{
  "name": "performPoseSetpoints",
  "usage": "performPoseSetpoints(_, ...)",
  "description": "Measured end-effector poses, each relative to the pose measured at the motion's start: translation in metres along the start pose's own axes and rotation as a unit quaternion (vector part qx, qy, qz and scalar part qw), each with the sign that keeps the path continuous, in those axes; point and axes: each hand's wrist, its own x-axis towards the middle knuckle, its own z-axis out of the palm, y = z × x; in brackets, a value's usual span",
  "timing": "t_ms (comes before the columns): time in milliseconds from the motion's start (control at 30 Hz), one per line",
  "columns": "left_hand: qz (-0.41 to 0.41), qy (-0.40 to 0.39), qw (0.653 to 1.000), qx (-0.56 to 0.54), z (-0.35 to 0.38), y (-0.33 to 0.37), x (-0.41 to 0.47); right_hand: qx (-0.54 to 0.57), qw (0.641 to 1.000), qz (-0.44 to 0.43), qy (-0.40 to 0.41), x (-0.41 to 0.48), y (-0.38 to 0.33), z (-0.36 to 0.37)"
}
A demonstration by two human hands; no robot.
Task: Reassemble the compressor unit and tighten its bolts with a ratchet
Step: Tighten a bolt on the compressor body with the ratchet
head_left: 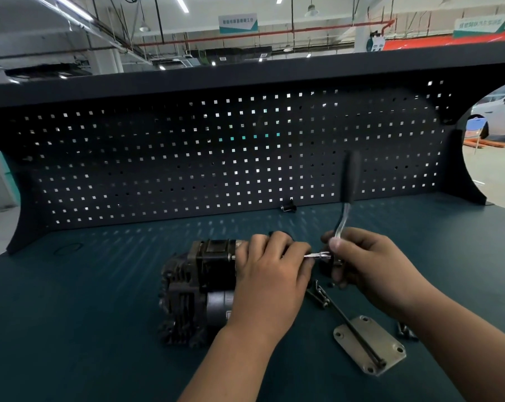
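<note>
Left hand point(270, 274) is curling over the compressor unit point(196, 281) on the bench point(100, 314), holding it. Right hand point(370, 265), just right of it, is gripping the ratchet point(350, 184), handle standing up. Nearer right, a long bolt point(349, 323) is lying across a metal plate point(386, 343).

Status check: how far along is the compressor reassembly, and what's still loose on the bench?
Done: the compressor body looks assembled, lying on its side. In hand: the left hand steadies it while the right hand holds the ratchet at its end, apparently driving a bolt. Left: a metal plate, a long bolt lying across it and several loose bolts sit unfitted on the bench.
</note>
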Motion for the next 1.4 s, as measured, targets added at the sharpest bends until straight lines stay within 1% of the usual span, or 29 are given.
performPoseSetpoints(67,0.008,0.009,1.000,-0.009,0.001,0.001,-0.001,0.014,0.999,0.038,0.014,0.000,-0.002,0.006)
performPoseSetpoints(133,0.017,0.020,1.000,-0.016,0.002,0.000,-0.001,0.003,0.997,0.068,0.029,0.000,-0.005,0.010)
performPoseSetpoints(200,0.032,0.031,0.999,-0.021,0.003,-0.003,0.000,-0.035,0.997,0.060,0.025,-0.002,-0.005,0.009)
performPoseSetpoints(333,0.054,0.027,0.998,-0.009,0.005,-0.008,-0.001,-0.135,0.990,-0.027,0.029,-0.005,-0.003,0.002)
performPoseSetpoints(433,0.048,0.015,0.999,0.007,0.005,-0.007,-0.001,-0.144,0.983,-0.109,0.024,-0.006,0.003,-0.003)
performPoseSetpoints(500,0.037,0.013,0.999,0.003,0.004,-0.005,0.000,-0.172,0.973,-0.148,0.029,-0.007,0.007,-0.005)
performPoseSetpoints(533,0.033,0.013,0.999,0.000,0.004,-0.005,0.001,-0.207,0.963,-0.171,0.032,-0.007,0.007,-0.007)
performPoseSetpoints(600,0.027,0.012,1.000,-0.002,0.006,-0.004,0.001,-0.303,0.925,-0.228,0.024,-0.008,0.008,-0.009)
performPoseSetpoints(633,0.023,0.012,1.000,-0.002,0.006,-0.004,0.001,-0.310,0.923,-0.225,0.024,-0.007,0.009,-0.009)
performPoseSetpoints(667,0.020,0.012,1.000,-0.001,0.006,-0.004,0.001,-0.283,0.938,-0.198,0.031,-0.007,0.009,-0.009)
performPoseSetpoints(733,0.017,0.013,1.000,-0.002,0.005,-0.005,0.001,-0.174,0.975,-0.128,0.042,-0.004,0.011,-0.007)
performPoseSetpoints(767,0.017,0.013,1.000,-0.004,0.005,-0.005,0.001,-0.134,0.984,-0.109,0.045,-0.004,0.009,-0.005)
performPoseSetpoints(967,-0.001,0.013,1.000,-0.023,0.003,-0.003,-0.001,-0.129,0.991,0.002,0.048,0.000,0.000,0.008)
performPoseSetpoints(1033,0.004,0.012,1.000,-0.022,0.003,-0.004,-0.001,-0.145,0.988,0.023,0.044,0.000,0.001,0.008)
performPoseSetpoints(1100,0.007,0.008,1.000,-0.022,0.003,-0.005,-0.002,-0.163,0.986,0.025,0.038,-0.001,0.002,0.008)
performPoseSetpoints(1200,0.007,-0.003,1.000,-0.029,0.003,-0.005,-0.002,-0.196,0.980,-0.012,0.039,-0.005,0.002,0.006)
performPoseSetpoints(1300,0.007,-0.016,1.000,-0.024,0.002,-0.005,-0.002,-0.225,0.968,-0.103,0.050,-0.010,0.007,0.004)
performPoseSetpoints(1400,0.004,-0.016,1.000,-0.025,0.001,-0.005,-0.001,-0.277,0.941,-0.191,0.034,-0.013,0.015,0.000)
